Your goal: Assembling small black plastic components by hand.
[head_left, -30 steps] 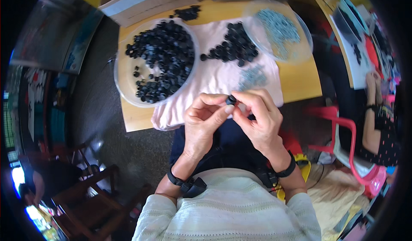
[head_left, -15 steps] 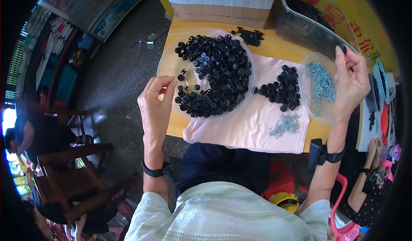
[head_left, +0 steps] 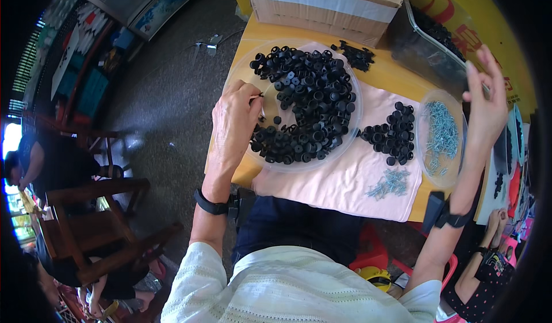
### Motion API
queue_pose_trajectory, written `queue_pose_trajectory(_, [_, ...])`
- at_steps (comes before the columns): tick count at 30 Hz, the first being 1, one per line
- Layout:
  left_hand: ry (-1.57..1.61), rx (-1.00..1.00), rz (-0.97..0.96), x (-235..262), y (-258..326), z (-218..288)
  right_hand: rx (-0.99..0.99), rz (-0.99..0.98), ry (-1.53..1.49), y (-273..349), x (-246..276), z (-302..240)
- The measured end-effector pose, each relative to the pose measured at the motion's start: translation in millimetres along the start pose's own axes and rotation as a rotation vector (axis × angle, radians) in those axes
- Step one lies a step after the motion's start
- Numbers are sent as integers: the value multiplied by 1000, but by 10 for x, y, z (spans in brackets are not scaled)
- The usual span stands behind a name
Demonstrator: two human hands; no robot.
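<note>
My left hand (head_left: 234, 120) is over the left side of a clear round tray (head_left: 240, 73). Its thumb and forefinger close on a small black plastic part (head_left: 257, 97). Many black plastic caps (head_left: 316, 96) lie heaped in that tray. My right hand (head_left: 487, 96) is raised beside a clear bin of black parts (head_left: 428, 58), its fingers spread and nothing seen in them. Below and left of it, a small clear tray (head_left: 432, 176) holds silvery screw-like pins (head_left: 441, 130). A cluster of black caps (head_left: 394, 133) and a loose pile of pins (head_left: 388, 184) rest on a pink cloth (head_left: 339, 193).
A cardboard box (head_left: 322, 15) stands at the table's back edge, with thin black pieces (head_left: 356, 55) in front of it. A wooden chair (head_left: 92, 225) and a seated person are at the left. Another person (head_left: 483, 265) sits at the lower right.
My left hand has moved forward and right, and now pinches a small black part. The right hand has opened, and the black cap it held no longer shows. The view has shifted slightly.
</note>
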State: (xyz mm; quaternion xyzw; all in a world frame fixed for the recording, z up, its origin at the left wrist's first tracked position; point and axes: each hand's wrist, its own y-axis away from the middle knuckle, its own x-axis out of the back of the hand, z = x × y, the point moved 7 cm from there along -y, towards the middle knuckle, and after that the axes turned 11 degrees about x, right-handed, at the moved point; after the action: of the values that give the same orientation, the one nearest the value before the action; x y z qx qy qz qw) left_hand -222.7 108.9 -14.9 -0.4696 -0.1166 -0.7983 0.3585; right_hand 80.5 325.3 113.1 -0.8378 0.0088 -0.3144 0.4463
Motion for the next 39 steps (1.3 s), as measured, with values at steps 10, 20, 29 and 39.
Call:
queue_pose_trajectory(10, [1040, 157, -318, 55, 617, 383, 31, -301, -527, 1353, -153, -1061])
queue_pose_trajectory(20, [1472, 303, -853, -346, 1521, 877, 122, -253, -509, 1818, 264, -1352])
queue_pose_trajectory(29, [1091, 134, -823, -587, 1701, 1052, -82, -251, -443, 2241, 584, -990])
queue_pose_trajectory(39, [326, -455, -511, -810, 1331, 1446, -603, -191, -752, 2537, 568, -562])
